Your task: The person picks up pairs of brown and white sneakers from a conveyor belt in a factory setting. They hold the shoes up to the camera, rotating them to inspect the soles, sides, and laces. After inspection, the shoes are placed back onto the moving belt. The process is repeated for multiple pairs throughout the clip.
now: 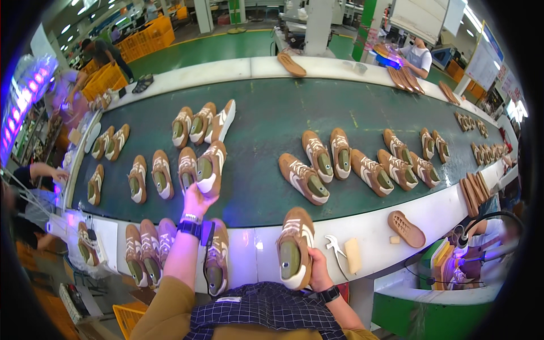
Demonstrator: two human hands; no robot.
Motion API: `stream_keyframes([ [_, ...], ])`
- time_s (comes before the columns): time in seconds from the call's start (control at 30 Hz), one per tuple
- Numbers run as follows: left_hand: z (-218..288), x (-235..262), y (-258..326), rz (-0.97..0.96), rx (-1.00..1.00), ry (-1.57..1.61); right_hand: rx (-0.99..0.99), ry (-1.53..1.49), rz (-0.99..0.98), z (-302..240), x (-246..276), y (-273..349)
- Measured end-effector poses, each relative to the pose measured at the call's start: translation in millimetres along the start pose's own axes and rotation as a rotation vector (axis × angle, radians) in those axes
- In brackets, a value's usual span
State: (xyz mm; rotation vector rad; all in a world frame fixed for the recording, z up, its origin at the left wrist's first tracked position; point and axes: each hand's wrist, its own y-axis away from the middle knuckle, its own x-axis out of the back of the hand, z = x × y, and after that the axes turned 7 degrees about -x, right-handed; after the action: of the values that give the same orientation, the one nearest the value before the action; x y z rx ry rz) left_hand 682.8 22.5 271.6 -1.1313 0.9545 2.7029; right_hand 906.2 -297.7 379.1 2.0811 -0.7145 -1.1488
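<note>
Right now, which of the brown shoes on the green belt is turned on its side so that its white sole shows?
It is the shoe at the right end of the far-left group of three. It lies on its side with the white sole facing right, while the other shoes on the belt rest sole-down.

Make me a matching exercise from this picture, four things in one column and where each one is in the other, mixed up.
Things:
1. left hand
2. right hand
3. loose tan sole
4. white pliers

Places:
A. lying on the white ledge, right of the near shoe
B. holding a shoe over the green belt
C. alone on the ledge, far right
D. gripping a shoe on the near ledge

Pairs: 1-B, 2-D, 3-C, 4-A
</note>
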Motion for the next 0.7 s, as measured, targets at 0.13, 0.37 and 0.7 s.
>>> stream_keyframes([
  [0.13,-27,21,27,0.216,0.013,-0.277,-0.122,-0.086,-0.097,-3,21,-15],
  [0.37,-50,4,107,0.116,0.085,-0.310,0.035,0.057,-0.361,-102,-73,-145],
  [0.7,-78,-27,153,0.028,0.105,-0.413,0.893,0.731,0.184,-150,-102,-240],
])
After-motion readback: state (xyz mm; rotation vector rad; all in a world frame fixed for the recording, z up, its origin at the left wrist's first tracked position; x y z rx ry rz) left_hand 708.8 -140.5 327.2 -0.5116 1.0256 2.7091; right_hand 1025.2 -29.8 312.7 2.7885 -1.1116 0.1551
